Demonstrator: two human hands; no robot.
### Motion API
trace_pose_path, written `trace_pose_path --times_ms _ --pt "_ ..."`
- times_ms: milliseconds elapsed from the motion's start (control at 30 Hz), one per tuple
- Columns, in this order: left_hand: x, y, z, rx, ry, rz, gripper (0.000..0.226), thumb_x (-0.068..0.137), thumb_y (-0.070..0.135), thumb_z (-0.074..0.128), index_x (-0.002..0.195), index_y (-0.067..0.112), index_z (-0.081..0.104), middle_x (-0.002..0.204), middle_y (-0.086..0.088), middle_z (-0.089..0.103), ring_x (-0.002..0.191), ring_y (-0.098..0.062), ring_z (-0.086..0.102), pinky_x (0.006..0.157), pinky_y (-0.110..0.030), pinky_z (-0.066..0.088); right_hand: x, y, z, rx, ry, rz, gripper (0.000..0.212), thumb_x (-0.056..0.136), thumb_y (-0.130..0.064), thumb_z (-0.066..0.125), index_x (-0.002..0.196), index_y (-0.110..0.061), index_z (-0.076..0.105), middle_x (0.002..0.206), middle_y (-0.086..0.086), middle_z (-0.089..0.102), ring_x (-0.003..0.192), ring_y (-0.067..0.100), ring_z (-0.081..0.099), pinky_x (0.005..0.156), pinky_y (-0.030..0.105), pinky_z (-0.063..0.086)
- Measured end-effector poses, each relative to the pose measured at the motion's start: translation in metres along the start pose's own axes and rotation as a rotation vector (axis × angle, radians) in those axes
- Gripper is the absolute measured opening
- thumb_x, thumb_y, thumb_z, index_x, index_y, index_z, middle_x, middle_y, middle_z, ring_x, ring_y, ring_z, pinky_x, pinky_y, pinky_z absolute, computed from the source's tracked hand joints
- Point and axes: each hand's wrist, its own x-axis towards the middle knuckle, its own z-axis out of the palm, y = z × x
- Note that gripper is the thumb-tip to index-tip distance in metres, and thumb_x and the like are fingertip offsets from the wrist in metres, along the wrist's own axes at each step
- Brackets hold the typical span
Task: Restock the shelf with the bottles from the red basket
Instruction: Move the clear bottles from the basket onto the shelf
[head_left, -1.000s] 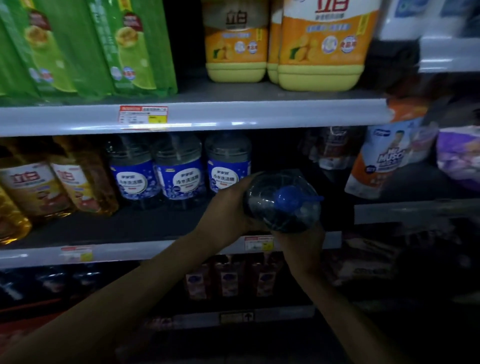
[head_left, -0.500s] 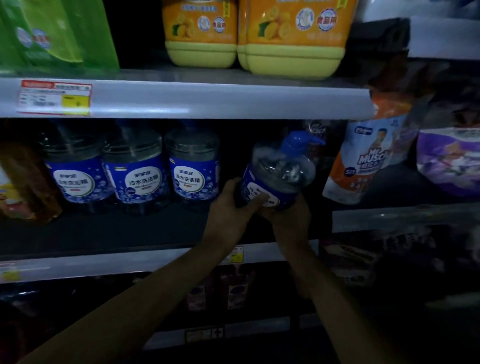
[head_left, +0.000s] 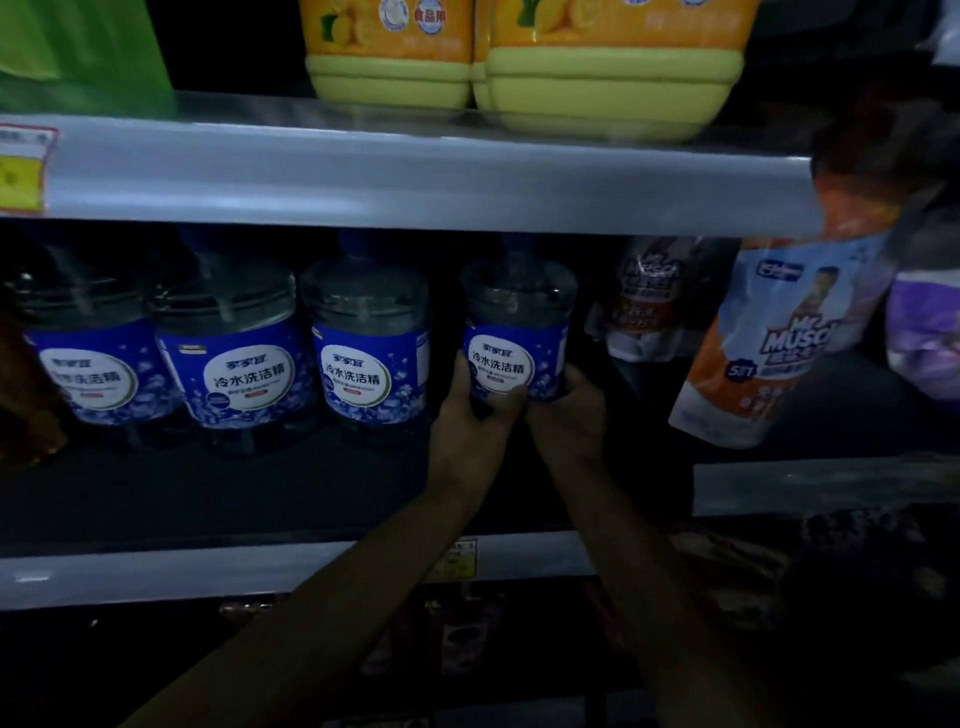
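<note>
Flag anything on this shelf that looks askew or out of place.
The orange Mr Muscle pouch on the right leans tilted, not upright. The bottle gripped by left hand and right hand stands upright, though set apart from the three-bottle row.

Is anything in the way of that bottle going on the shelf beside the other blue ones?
Nothing visible is. Both the left hand and right hand grip the bottle low down, upright in the open gap between the three blue-labelled bottles and the pouches on the shelf.
</note>
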Motion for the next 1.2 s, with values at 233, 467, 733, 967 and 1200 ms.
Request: trace_pose_path --times_ms 233,467,733,967,1200 --pt "0.030 0.001 0.000 -0.004 0.066 0.006 0.075 0.079 0.055 0.071 0.147 0.032 0.048 0.132 0.008 0.068 0.122 -0.011 0.065 0.107 -0.043 0.053 0.024 -0.001 0.025 -0.015 0.021 0.039 0.036 0.076 -0.011 0.082 0.111 -0.015 0.073 0.102 0.004 0.076 0.092 0.019 0.072 0.079 0.029 0.058" --pt "0.047 0.004 0.003 -0.085 0.136 -0.023 0.058 0.083 0.045 0.070 0.135 0.023 0.058 0.124 0.003 0.072 0.116 -0.015 0.068 0.104 -0.046 0.054 0.038 -0.001 0.043 -0.059 0.034 0.031 0.032 0.080 -0.018 0.081 0.110 -0.018 0.071 0.102 0.003 0.076 0.093 0.019 0.071 0.083 0.031 0.059" --pt "0.042 -0.013 0.005 -0.030 0.145 -0.032 0.081 0.081 0.048 0.071 0.154 0.033 0.039 0.147 0.007 0.058 0.135 -0.012 0.054 0.114 -0.046 0.046 0.027 0.003 0.041 -0.084 -0.026 -0.052 0.060 0.074 -0.028 0.085 0.129 -0.016 0.065 0.115 0.003 0.072 0.103 0.018 0.066 0.085 0.025 0.048" --pt "0.021 -0.001 0.003 0.000 0.161 -0.061 0.066 0.094 0.019 0.070 0.154 0.027 0.043 0.146 0.006 0.057 0.134 -0.012 0.053 0.114 -0.038 0.045 0.013 0.003 0.036 -0.073 0.050 -0.064 0.056 0.088 -0.023 0.072 0.139 -0.010 0.056 0.129 0.008 0.066 0.117 0.021 0.061 0.097 0.027 0.046" --pt "-0.008 0.018 -0.007 0.119 0.104 -0.129 0.053 0.095 0.023 0.070 0.145 0.022 0.052 0.131 0.003 0.064 0.122 -0.016 0.059 0.102 -0.031 0.049 -0.012 -0.002 0.010 -0.172 -0.042 -0.031 0.048 0.095 -0.010 0.067 0.142 -0.009 0.053 0.134 0.009 0.063 0.116 0.015 0.057 0.082 0.001 0.037"
